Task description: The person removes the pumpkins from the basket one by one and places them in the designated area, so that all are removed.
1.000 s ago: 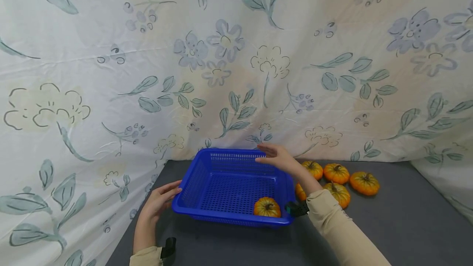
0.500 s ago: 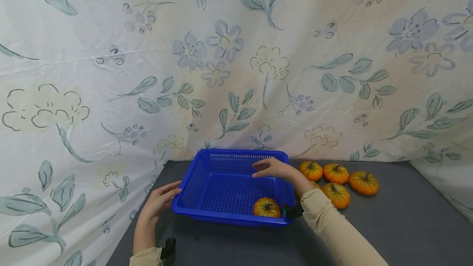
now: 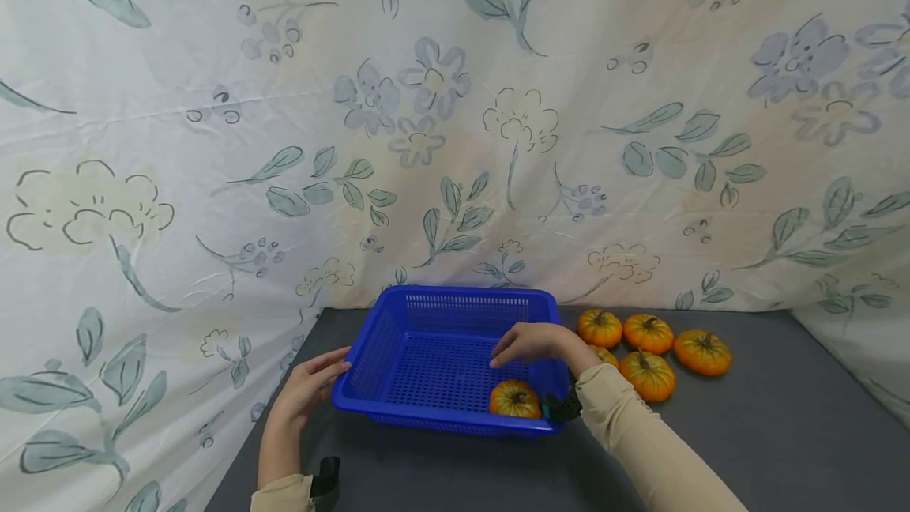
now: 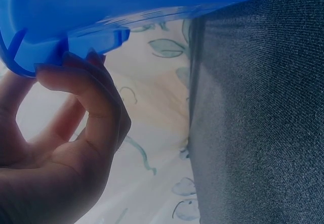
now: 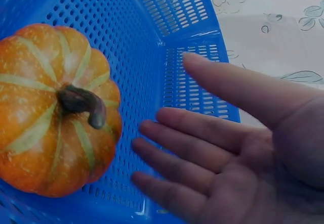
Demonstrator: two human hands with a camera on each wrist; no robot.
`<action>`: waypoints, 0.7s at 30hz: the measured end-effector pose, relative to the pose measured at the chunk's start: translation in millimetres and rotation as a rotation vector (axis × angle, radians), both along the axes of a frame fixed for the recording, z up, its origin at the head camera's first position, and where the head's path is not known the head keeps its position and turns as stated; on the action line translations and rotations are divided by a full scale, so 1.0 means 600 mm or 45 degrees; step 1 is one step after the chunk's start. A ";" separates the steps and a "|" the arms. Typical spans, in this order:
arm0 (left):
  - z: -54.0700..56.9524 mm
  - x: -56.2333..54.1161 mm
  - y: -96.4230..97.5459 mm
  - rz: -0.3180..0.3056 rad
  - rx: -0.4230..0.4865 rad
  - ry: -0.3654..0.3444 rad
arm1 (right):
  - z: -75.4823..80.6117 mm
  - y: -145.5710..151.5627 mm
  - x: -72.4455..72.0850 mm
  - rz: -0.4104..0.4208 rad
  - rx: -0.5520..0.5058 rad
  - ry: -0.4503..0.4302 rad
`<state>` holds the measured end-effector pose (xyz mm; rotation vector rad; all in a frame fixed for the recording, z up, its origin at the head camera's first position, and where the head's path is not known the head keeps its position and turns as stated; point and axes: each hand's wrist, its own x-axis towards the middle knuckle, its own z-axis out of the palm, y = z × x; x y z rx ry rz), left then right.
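A blue plastic basket (image 3: 455,419) with perforated walls stands on the dark table. One small orange pumpkin (image 3: 514,399) with pale stripes and a dark curved stem lies in its near right corner. At the left rim, my left hand (image 3: 307,385) holds the basket, fingertips curled at the edge in the left wrist view, thumb on the other side. My right hand (image 3: 536,340) hangs over the right part of the basket, fingers pointing down. In the right wrist view its spread fingers (image 5: 177,158) are apart from the pumpkin's side, and nothing is in the palm.
Several more orange pumpkins (image 3: 648,333) stand grouped on the table right of the basket, one partly hidden behind the right forearm. A floral cloth (image 3: 455,141) hangs behind the table and along its left side.
My right hand has come from the basket's back right rim down and nearer over the inside, towards the pumpkin, and its fingers now point downward. The left hand and basket stay put.
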<state>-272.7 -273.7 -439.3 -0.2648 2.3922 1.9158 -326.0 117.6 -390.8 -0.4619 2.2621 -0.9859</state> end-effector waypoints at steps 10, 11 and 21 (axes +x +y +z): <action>-0.001 -0.002 -0.001 0.012 -0.012 0.001 | -0.004 0.000 0.005 0.059 0.024 -0.183; -0.001 -0.002 -0.001 0.010 -0.013 0.001 | -0.005 -0.001 0.005 0.063 0.030 -0.186; 0.000 -0.001 -0.001 -0.002 -0.012 0.010 | -0.004 -0.005 0.008 0.085 0.127 -0.179</action>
